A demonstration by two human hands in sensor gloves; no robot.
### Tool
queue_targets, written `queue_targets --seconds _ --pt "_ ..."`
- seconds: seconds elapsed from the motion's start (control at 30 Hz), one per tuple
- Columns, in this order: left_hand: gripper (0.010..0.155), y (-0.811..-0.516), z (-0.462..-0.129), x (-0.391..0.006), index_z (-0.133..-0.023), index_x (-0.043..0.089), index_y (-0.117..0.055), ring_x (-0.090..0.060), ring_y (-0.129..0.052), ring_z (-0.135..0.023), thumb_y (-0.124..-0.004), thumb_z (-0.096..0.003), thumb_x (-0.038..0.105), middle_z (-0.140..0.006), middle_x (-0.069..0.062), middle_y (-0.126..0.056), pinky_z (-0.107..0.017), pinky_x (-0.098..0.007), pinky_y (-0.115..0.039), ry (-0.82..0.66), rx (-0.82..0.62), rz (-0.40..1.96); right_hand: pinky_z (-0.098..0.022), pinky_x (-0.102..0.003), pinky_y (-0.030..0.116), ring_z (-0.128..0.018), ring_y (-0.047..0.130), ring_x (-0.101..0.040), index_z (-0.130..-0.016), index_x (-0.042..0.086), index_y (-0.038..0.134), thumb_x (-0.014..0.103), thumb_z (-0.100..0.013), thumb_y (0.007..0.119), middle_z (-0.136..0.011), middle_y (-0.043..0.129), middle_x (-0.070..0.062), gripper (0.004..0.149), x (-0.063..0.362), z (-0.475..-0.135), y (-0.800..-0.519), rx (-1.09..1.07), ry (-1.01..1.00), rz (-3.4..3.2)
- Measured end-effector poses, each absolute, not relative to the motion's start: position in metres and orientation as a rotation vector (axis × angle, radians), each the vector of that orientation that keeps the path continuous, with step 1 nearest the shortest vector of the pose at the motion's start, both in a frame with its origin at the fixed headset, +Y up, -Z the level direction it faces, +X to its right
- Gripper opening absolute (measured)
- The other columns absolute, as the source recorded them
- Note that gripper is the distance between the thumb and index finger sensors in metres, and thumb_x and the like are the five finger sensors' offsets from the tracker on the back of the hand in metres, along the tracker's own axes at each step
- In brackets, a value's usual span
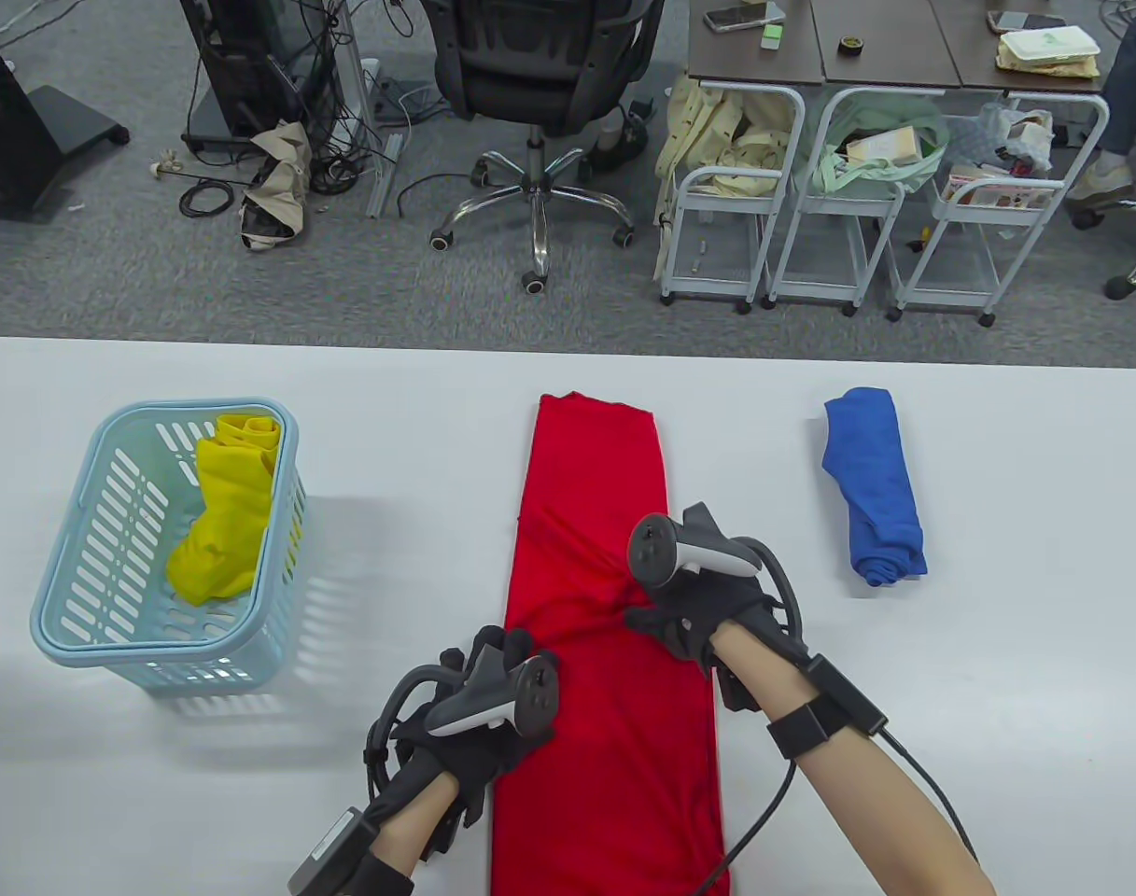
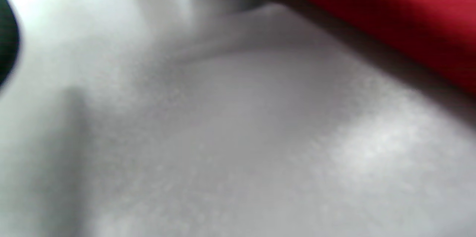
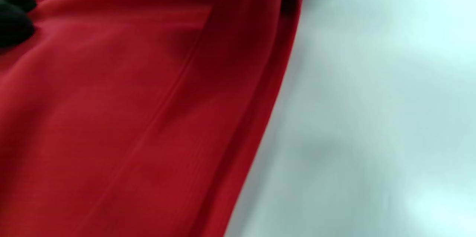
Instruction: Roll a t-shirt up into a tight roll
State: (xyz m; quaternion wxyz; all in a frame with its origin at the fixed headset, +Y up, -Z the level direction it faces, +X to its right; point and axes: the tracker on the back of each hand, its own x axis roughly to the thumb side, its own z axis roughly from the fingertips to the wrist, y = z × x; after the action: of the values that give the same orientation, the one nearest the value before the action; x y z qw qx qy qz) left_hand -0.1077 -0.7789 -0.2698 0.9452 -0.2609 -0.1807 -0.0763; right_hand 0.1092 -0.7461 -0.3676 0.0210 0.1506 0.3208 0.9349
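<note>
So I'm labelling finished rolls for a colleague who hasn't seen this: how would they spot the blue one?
Start at the white table and go to its right side, past the long red folded t-shirt lying flat in the middle. The blue rolled t-shirt lies there alone on the bare tabletop. It is a compact bundle, unlike the flat red shirt, and sits in no basket, unlike the yellow garment.

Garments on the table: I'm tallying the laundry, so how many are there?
3. A red t-shirt lies folded long at the centre under both hands, a blue roll lies to its right, and a yellow one sits in the basket; it may hide more.
</note>
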Motion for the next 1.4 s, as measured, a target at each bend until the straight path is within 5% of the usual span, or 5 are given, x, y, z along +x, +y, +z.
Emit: queue_targets --seconds 0.23,0.33,0.93,1.23,1.4 --pt "0.075 -0.771 -0.274 -0.091 -0.116 0.028 -0.019 -0.039 -0.027 -0.116 -0.042 -0.0531 0.061 -0.126 -0.01 -0.02 -0.081 -0.062 -0.039 -0.47 -0.549 -0.034 -0.072 -0.064 0.031 -0.106 0.009 -0.05 -0.115 0.013 0.011 0.055 -0.06 0.055 -0.115 0.006 -0.021 0.082 0.118 -0.329 -0.747 0.495 0.983 2.86" --pt "0.079 -0.78 -0.28 -0.086 -0.114 0.028 -0.009 -0.038 -0.014 -0.114 -0.041 -0.0521 0.064 -0.122 -0.009 -0.004 -0.081 -0.063 -0.031 -0.454 -0.624 -0.099 -0.072 -0.064 0.029 -0.105 0.007 -0.05 -0.114 0.013 0.009 0.056 -0.06 0.055 -0.114 0.005 -0.021 0.083 0.117 -0.332 -0.76 0.483 1.07 2.872" --pt "0.077 -0.78 -0.402 -0.088 -0.107 0.036 0.0 -0.031 -0.001 -0.111 -0.046 -0.0512 0.063 -0.116 -0.001 0.008 -0.08 -0.062 -0.023 -0.354 -0.724 -0.123 -0.075 -0.06 0.019 -0.104 -0.007 -0.039 -0.109 0.025 0.0 0.052 -0.059 0.06 -0.111 -0.009 -0.009 0.082 0.122 -0.445 -0.773 0.3 1.125 2.871" --pt "0.071 -0.776 -0.409 -0.088 -0.108 0.038 -0.003 -0.032 -0.009 -0.113 -0.04 -0.0517 0.06 -0.118 -0.004 0.001 -0.082 -0.061 -0.033 -0.289 -0.66 -0.212 -0.076 -0.06 0.017 -0.105 -0.009 -0.039 -0.108 0.025 -0.002 0.051 -0.059 0.059 -0.111 -0.011 -0.009 0.083 0.114 -0.468 -0.772 0.303 1.171 2.897" --pt "0.072 -0.761 -0.369 -0.102 -0.112 0.033 -0.009 -0.036 -0.015 -0.114 -0.042 -0.053 0.059 -0.121 -0.008 -0.005 -0.081 -0.062 -0.035 -0.311 -0.56 -0.156 -0.075 -0.06 0.018 -0.104 -0.008 -0.041 -0.109 0.024 0.0 0.049 -0.06 0.057 -0.111 -0.009 -0.011 0.079 0.114 -0.446 -0.765 0.295 1.068 2.918"
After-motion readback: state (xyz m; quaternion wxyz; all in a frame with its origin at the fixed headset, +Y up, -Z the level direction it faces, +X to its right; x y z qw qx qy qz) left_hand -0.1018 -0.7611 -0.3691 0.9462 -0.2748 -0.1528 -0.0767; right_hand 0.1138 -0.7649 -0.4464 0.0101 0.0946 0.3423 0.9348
